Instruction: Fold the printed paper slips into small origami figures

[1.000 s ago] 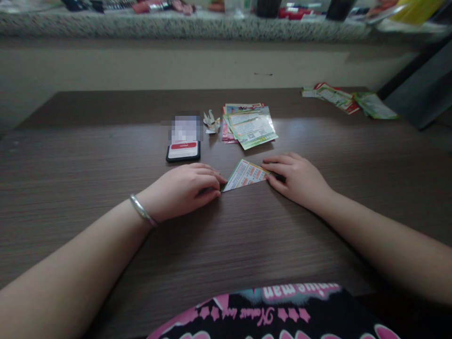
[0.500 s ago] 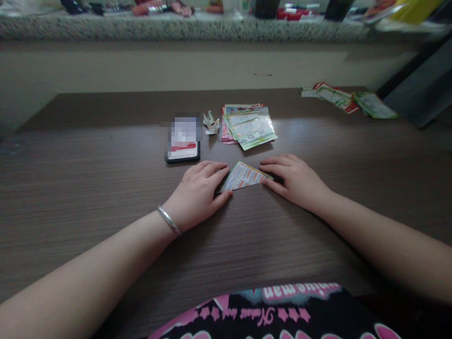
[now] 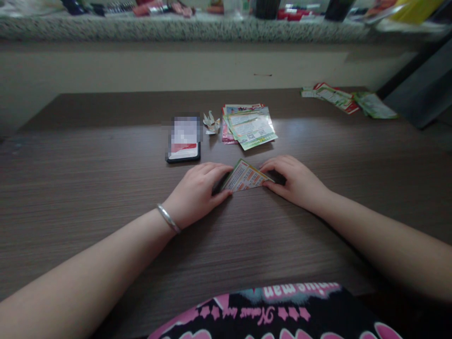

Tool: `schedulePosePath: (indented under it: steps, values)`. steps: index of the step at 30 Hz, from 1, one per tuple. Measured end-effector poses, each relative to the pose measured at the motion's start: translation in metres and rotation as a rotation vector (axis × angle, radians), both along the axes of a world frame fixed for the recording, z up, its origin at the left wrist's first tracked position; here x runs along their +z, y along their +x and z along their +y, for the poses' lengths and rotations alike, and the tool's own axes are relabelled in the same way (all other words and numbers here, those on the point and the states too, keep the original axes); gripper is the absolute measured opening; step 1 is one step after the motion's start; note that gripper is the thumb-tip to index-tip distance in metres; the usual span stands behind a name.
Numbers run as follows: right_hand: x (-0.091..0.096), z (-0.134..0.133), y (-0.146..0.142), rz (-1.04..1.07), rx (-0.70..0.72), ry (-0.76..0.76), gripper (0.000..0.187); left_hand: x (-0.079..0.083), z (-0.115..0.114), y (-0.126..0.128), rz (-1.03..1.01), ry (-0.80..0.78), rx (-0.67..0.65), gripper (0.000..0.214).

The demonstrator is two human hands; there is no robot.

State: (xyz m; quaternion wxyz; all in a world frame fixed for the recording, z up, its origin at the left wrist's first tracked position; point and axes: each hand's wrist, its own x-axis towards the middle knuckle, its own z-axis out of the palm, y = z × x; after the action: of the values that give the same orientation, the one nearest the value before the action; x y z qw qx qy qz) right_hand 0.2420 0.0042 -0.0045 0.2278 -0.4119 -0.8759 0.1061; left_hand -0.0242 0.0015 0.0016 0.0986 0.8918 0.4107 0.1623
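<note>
A printed paper folded into a triangle (image 3: 246,176) is held between my two hands, its point towards the far side and its long edge towards me. My left hand (image 3: 199,188), with a silver bangle at the wrist, grips the left corner between thumb and fingers. On the other side my right hand (image 3: 291,179) pinches the right corner. Farther back lies a stack of printed leaflets (image 3: 252,127). To its left is a small folded paper piece (image 3: 211,123) with several points.
A phone (image 3: 183,141), its screen blurred out, lies left of the folded piece. More leaflets (image 3: 337,97) are spread at the table's back right corner. Behind the wooden table (image 3: 88,165) runs a speckled stone ledge (image 3: 197,29) crowded with small items.
The paper triangle is tipped up slightly from the table. My fingers have closed in on its two corners, and the left hand has shifted a little.
</note>
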Motion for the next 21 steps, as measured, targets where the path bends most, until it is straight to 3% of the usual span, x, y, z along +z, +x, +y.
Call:
schedulePosePath:
  steps: [10,18,21]
  values:
    - [-0.0037,0.0012,0.0009,0.045,0.018,0.008,0.016,-0.0002,0.0002,0.0004,-0.026,-0.009,-0.014,0.045]
    - [-0.0014,0.001,0.0017,0.103,0.072,0.133,0.013,0.0003,-0.0022,-0.0005,0.049,-0.027,-0.005,0.051]
    - [-0.0009,0.0006,0.0026,0.092,0.111,0.107,0.014,0.001,-0.0026,-0.0009,0.098,-0.048,-0.009,0.058]
